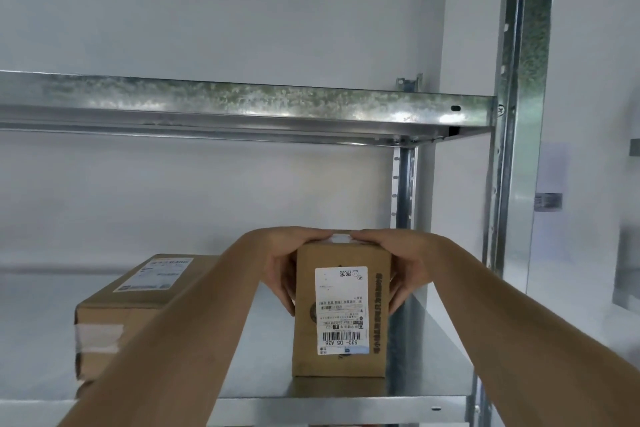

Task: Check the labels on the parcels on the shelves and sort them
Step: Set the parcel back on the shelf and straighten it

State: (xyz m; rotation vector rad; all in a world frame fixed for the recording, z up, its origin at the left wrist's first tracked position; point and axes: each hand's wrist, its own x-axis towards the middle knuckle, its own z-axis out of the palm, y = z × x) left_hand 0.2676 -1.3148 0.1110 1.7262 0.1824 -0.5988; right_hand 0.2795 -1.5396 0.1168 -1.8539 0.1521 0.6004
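The left hand (282, 262) and right hand (398, 263) hold a small box (341, 308) standing near the shelf's (346, 407) front right corner.

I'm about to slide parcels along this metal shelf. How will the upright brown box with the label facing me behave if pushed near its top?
The upright box stands taller than its base is wide, so a push near the top may tip it. The galvanised shelf looks smooth, so a low push would likely slide it. Both the left hand and right hand grip it; the cardboard looks stiff.

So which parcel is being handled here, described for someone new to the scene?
On the lower metal shelf, right of the flat box, an upright brown box stands by the rear post. Its label faces us upside down, and both hands grip it.
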